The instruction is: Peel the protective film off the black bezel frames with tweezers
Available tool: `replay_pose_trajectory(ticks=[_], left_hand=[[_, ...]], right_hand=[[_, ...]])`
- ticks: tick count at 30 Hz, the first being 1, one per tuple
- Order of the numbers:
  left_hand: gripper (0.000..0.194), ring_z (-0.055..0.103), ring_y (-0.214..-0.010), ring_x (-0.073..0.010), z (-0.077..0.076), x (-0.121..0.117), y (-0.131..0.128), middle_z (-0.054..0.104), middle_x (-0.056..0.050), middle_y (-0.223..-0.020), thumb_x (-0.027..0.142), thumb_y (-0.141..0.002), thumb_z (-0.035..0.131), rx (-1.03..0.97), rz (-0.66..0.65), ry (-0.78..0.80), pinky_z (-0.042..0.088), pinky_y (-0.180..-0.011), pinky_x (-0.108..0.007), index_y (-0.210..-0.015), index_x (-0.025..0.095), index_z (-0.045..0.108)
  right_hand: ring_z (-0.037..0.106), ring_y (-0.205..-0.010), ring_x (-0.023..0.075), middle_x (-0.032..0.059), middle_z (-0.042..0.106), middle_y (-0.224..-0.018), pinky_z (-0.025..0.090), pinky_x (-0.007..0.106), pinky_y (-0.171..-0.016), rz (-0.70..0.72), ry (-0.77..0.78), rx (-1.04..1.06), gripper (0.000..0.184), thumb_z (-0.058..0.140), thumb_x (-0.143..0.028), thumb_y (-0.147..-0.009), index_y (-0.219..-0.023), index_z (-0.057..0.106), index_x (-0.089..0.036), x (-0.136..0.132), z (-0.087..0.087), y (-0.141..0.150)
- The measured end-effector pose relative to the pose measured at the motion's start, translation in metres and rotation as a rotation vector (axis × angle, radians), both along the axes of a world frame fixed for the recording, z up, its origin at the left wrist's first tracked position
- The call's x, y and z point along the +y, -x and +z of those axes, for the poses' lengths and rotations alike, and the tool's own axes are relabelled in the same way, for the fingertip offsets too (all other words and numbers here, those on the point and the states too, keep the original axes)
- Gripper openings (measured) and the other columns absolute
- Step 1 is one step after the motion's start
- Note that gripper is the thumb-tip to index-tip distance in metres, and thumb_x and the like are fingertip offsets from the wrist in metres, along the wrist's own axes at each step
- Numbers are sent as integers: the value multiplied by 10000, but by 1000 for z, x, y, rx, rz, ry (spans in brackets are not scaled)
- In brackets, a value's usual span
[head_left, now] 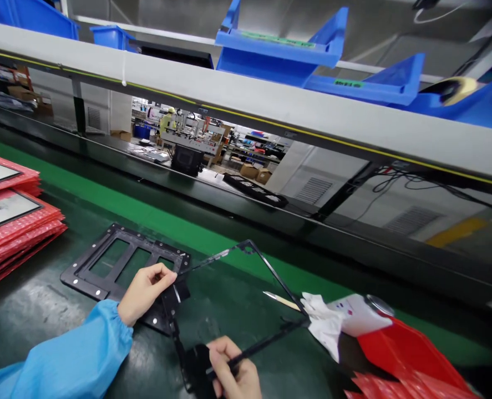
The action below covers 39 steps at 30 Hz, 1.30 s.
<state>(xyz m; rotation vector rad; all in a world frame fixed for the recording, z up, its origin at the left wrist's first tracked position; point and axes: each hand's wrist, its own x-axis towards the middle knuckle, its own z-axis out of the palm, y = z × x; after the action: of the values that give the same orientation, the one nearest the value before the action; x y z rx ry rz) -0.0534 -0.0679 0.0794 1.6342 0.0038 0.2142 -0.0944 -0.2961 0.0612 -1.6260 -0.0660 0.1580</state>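
A thin black rectangular frame (273, 273) is held up at a tilt over the green bench. My left hand (148, 291), in a blue sleeve, pinches its left corner, where a short dark tab hangs. My right hand (234, 370) grips the near side, close to a wider black piece at the lower corner. Behind my left hand lies a black fixture plate (118, 260) with rectangular openings and silver round studs, partly covered by that hand. Near the frame's right corner lie a pointed knife (282, 300) and a crumpled white cloth (323, 321).
Red bubble-wrap sleeves with framed panels (16, 233) are stacked at the left. A white bottle (360, 315) lies on its side at the right, beside red bags (412, 354). Blue bins (270, 52) line the shelf (246, 91) above. A dark ledge (212, 194) runs behind the bench.
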Motion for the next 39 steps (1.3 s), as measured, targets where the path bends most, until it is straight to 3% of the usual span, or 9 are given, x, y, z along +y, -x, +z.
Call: replay_pose_trajectory(ticks=[5,8,14,22,26,30,39], left_hand=[[352,524,-689,-133,3,-1,3,604,-14,-741,491,-821,606,-4,22,-1,397,-631,-220,-791,141,637],[355,490,-628,-105,2,-1,3,576,0,-714,493,-825,602,13,44,-10,360,-545,-191,-815,140,638],[405,450,-460,-64,-3,-2,4,532,34,-653,555,-838,562,88,81,22,323,-386,-157,-907,157,591],[417,497,-416,-52,-8,-8,6,572,27,-777,547,-846,554,83,50,114,387,-352,-162,-1043,181,524],[455,470,-390,-41,-9,-15,12,571,31,-795,569,-872,485,149,-35,59,351,-321,-147,-1166,222,491],[473,455,-386,-53,-10,-23,20,537,45,-714,578,-895,423,168,-68,8,324,-318,-146,-1217,237,477],[458,474,-490,-91,-10,-33,33,550,16,-810,537,-923,406,78,-53,-57,423,-431,-193,-1268,238,433]], right_hand=[[409,-402,75,-21,487,-529,239,171,-363,26,-49,105,489,739,-621,-670,-716,655,-141,-1,2,-2],[434,-448,69,-13,512,-617,223,165,-380,-55,-139,126,465,728,-593,-712,-799,679,-139,-1,4,-4],[325,-457,37,-11,528,-702,203,177,-412,-84,-258,56,469,695,-545,-789,-1048,657,-156,-1,1,-5],[219,-477,69,-81,317,-577,162,211,-452,-119,-236,7,514,688,-513,-810,-1177,612,-162,-6,-4,-7],[187,-486,80,-89,245,-562,137,223,-458,-150,-216,-5,581,650,-541,-832,-1265,580,-160,-9,-6,-9],[176,-488,81,-82,242,-582,126,227,-450,-197,-211,-11,606,632,-565,-832,-1279,579,-159,-11,-9,-12],[194,-483,62,-62,332,-649,118,214,-434,-269,-218,-17,533,657,-575,-791,-1124,649,-160,-15,-13,-15]])
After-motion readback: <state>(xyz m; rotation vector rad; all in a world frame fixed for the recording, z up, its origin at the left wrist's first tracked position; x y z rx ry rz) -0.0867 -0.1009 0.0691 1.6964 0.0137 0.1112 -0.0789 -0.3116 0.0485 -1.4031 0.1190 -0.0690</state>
